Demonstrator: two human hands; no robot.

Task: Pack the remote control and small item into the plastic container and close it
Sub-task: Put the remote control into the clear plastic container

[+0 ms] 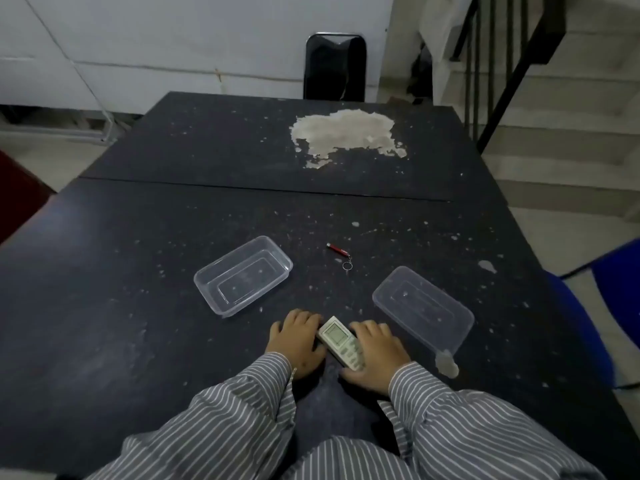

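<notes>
A white remote control (337,338) with a small screen lies at the near middle of the dark table, tilted to the left. My left hand (297,342) presses its curled fingers against the remote's left edge. My right hand (376,356) grips the right side, thumb near the button end. An empty clear plastic container (207,283) sits to the far left of my hands. Its clear lid (424,308) lies flat to the right. A small red keychain item (337,250) with a ring rests beyond, between container and lid.
The black table (138,341) is scratched, with a large pale worn patch (346,135) at the far side and a seam across the middle. A black chair (335,65) stands behind it, a blue chair (613,299) at the right edge. Stairs with a railing rise at the right.
</notes>
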